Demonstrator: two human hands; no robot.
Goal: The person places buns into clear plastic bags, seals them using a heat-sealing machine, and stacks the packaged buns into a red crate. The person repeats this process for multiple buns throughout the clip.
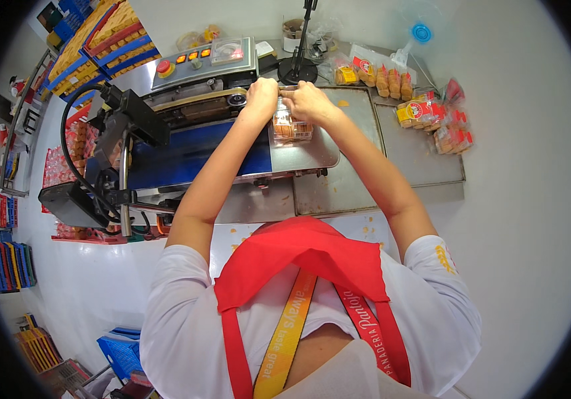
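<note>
A clear plastic bag of round, golden-brown baked pieces (292,130) lies on the metal end plate of the sealing machine, just past its blue conveyor belt (189,154). My left hand (262,98) is closed at the far end of this bag, next to the machine's sealing rail. From the right, my right hand (309,104) meets it there, its fingers bent and closed on the same end of the plastic. Both arms reach straight ahead over the table. My fingers partly hide the gripped end of the bag.
A control box (207,61) with a red knob and lit switches sits behind the belt. A black stand (297,70) rises beyond my hands. Several filled bags (424,113) lie at the right. A black sensor arm (140,117) overhangs the belt; stacked crates (116,36) stand far left.
</note>
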